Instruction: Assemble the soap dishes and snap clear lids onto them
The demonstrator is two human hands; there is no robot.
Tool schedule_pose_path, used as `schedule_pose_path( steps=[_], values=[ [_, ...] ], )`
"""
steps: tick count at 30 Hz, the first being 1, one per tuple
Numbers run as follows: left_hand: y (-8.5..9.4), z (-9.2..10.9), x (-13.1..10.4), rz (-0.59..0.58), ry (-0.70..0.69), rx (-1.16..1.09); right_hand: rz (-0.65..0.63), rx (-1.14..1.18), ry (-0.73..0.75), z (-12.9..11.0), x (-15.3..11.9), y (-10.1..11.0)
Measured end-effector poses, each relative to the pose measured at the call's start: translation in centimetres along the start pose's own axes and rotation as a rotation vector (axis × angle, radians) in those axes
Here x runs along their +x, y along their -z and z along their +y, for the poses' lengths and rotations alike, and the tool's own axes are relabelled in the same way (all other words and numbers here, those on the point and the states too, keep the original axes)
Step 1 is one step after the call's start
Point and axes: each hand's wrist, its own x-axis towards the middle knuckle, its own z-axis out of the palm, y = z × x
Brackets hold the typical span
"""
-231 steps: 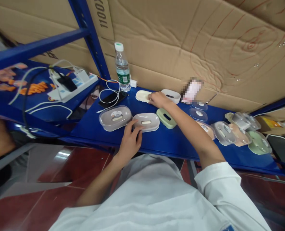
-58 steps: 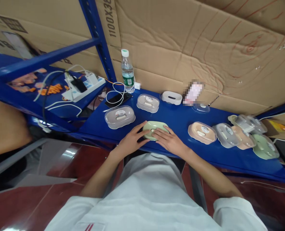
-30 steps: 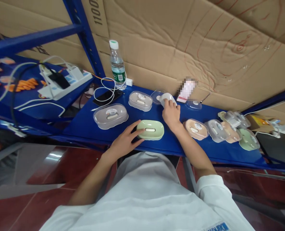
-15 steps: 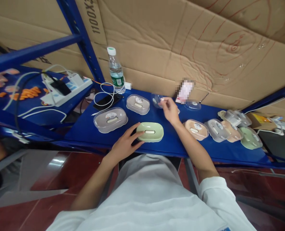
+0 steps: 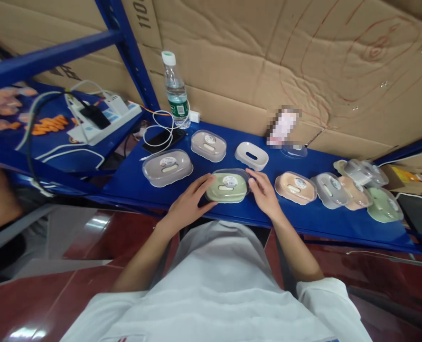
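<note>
A green oval dish (image 5: pixel 220 194) sits near the front edge of the blue table, with a clear labelled lid (image 5: pixel 236 175) over it. My left hand (image 5: pixel 192 202) holds its left end between thumb and fingers. At the right end, my right hand (image 5: pixel 264 191) grips the lid and dish. Two grey lidded dishes (image 5: pixel 168 168) (image 5: pixel 208 146) stand to the left and behind. A white oval piece with a slot (image 5: pixel 251 156) lies behind the green dish, uncovered. To the right are a peach lidded dish (image 5: pixel 296 188) and a grey one (image 5: pixel 330 190).
A water bottle (image 5: pixel 177 97), a dark phone (image 5: pixel 163 140) and a white cable are at the back left. A clear lid (image 5: pixel 294 150) lies at the back. More lidded dishes (image 5: pixel 385 204) cluster at the right, before a cardboard wall (image 5: pixel 232 57).
My right hand has come from the back of the table to the green dish, bringing a clear lid onto it. The white slotted piece is now uncovered to view. The camera has shifted slightly.
</note>
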Motion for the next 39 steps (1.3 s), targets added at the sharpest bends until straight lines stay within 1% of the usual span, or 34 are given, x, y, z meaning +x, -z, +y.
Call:
schedule_pose_path(
  steps=[2,3,5,7,9,14,17,20,26,29,32,34,39],
  values=[
    [0.0,0.0,0.0,-0.003,0.000,-0.002,-0.018,-0.194,0.095,-0.1,-0.8,-0.5],
    [0.1,0.0,0.0,-0.002,0.005,-0.007,-0.048,-0.291,0.153,-0.2,-1.2,-0.7],
    [0.1,0.1,-0.1,-0.001,0.015,-0.023,-0.146,-0.460,0.283,-0.3,-1.9,-1.1],
    [0.3,0.1,0.0,-0.002,0.014,-0.045,-0.229,-0.568,0.385,-0.5,-2.2,-1.5],
    [0.4,0.1,0.0,-0.001,0.003,-0.074,-0.262,-0.627,0.433,-0.8,-2.1,-1.7],
    [0.4,-0.3,0.2,0.057,-0.002,-0.133,-0.289,-0.759,0.453,-2.3,-1.1,-1.8],
    [0.4,-0.5,0.3,0.069,-0.006,-0.153,-0.323,-0.800,0.443,-3.0,-0.8,-1.7],
    [0.5,-0.8,0.3,0.073,-0.003,-0.169,-0.340,-0.815,0.440,-3.2,-0.6,-1.7],
    [0.8,-1.2,0.3,0.060,-0.009,-0.215,-0.493,-0.777,0.544,-3.4,0.0,-1.6],
    [0.9,-1.1,0.3,0.075,-0.012,-0.224,-0.490,-0.813,0.555,-3.9,0.0,-2.0],
    [0.9,-1.1,0.3,0.036,-0.008,-0.220,-0.456,-0.856,0.563,-4.0,-0.5,-2.8],
    [0.8,-1.1,0.2,0.008,-0.001,-0.210,-0.445,-0.843,0.560,-3.7,-0.6,-3.0],
    [0.5,-1.0,0.1,-0.019,0.002,-0.205,-0.446,-0.746,0.544,-2.6,-0.4,-2.1]
  ],
)
